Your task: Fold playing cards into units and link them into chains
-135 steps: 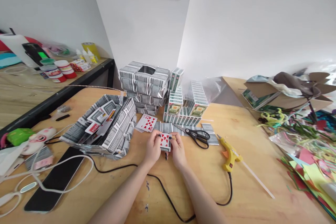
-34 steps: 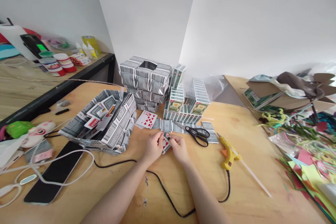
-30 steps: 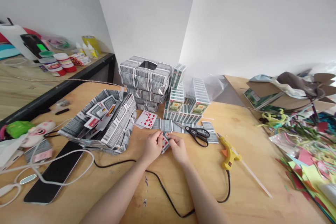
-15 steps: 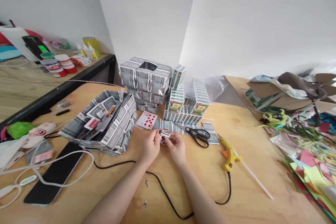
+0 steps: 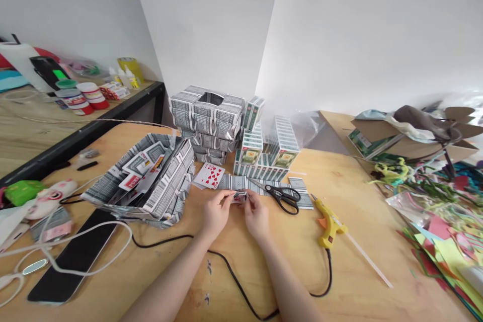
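Observation:
My left hand [image 5: 215,212] and my right hand [image 5: 257,215] meet over the wooden table [image 5: 350,271], both pinching a small folded playing card [image 5: 239,196] between their fingertips. Only a strip of the card shows, with red marks on it. Just beyond the hands lies a row of face-down cards [image 5: 241,182] and a face-up red hearts card [image 5: 210,175]. Black scissors [image 5: 281,194] lie right of the hands.
A basket built of folded cards [image 5: 151,181] sits to the left, a square card-built box [image 5: 207,113] and stacked card packs [image 5: 264,153] behind. A yellow glue gun [image 5: 327,219] with black cord lies right. Coloured paper scraps [image 5: 441,221] fill the right edge; a phone [image 5: 71,256] lies front left.
The heart card was held flat and face up in both hands; it has since been folded small, and the hands have moved slightly away from me with it.

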`<state>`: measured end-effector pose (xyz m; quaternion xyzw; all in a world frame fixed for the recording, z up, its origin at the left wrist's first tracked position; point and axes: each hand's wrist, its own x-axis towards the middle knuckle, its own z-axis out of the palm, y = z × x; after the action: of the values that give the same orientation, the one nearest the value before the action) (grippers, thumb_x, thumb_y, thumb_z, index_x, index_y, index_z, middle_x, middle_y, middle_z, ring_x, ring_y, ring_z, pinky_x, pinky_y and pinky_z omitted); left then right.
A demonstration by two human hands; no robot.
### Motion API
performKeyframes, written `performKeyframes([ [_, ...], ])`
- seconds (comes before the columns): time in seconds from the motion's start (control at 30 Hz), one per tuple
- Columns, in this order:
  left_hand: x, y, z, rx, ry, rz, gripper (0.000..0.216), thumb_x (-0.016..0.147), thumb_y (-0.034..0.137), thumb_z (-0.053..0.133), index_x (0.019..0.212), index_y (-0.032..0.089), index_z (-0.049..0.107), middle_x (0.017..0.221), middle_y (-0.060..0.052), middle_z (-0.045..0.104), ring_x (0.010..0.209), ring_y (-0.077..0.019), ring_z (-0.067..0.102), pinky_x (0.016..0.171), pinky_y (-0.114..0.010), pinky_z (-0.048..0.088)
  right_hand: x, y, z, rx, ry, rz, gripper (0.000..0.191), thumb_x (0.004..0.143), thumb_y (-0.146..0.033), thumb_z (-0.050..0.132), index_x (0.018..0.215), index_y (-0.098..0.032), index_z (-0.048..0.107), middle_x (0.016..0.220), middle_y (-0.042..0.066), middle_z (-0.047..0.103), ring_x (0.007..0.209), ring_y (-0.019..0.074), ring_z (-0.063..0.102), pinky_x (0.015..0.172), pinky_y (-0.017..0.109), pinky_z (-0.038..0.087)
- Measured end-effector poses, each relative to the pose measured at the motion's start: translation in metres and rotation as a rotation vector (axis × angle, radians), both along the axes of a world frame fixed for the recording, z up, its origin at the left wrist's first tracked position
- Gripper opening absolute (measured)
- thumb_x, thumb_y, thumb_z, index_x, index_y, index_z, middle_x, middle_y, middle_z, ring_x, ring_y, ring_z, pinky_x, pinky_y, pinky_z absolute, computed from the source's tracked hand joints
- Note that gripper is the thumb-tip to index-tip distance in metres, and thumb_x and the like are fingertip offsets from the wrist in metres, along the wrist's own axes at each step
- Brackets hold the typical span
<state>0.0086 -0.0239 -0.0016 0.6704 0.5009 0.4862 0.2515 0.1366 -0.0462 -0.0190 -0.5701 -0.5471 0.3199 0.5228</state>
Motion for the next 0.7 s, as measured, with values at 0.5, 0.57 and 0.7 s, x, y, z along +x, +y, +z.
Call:
performKeyframes([
  [0.5,-0.0035,0.0,-0.0016,0.068,0.082,0.005,0.015,0.08,0.023,0.05,0.082,0.021,0.064,0.084,-0.003,0.071,0.078,-0.0163,0.065,0.073,-0.028,0.052,0.0022,-0.0021,0.0066,0.088,-0.149,-0.047,0.019,0.081,-0.03,0.048,0.086,-0.021,0.064,0.079,0.004,0.07,0.062,0.0168,0.063,0.059,0.029,0.052],
  [0.57,-0.0042,0.0008,-0.0027,0.061,0.078,0.005,0.015,0.08,0.023,0.049,0.082,0.021,0.064,0.084,-0.003,0.071,0.078,-0.016,0.065,0.073,-0.027,0.052,0.0008,-0.0033,0.0079,0.08,-0.168,-0.051,0.019,0.079,-0.029,0.049,0.086,-0.021,0.065,0.078,0.004,0.07,0.06,0.0164,0.063,0.057,0.027,0.051],
  [0.7,-0.0038,0.0004,-0.0024,0.052,0.095,0.005,0.015,0.08,0.022,0.049,0.083,0.021,0.065,0.085,-0.002,0.071,0.077,-0.0155,0.066,0.07,-0.026,0.052,-0.0004,-0.0035,0.0069,0.057,-0.193,-0.07,0.02,0.077,-0.026,0.048,0.088,-0.019,0.064,0.072,0.003,0.069,0.058,0.016,0.063,0.055,0.026,0.05],
])
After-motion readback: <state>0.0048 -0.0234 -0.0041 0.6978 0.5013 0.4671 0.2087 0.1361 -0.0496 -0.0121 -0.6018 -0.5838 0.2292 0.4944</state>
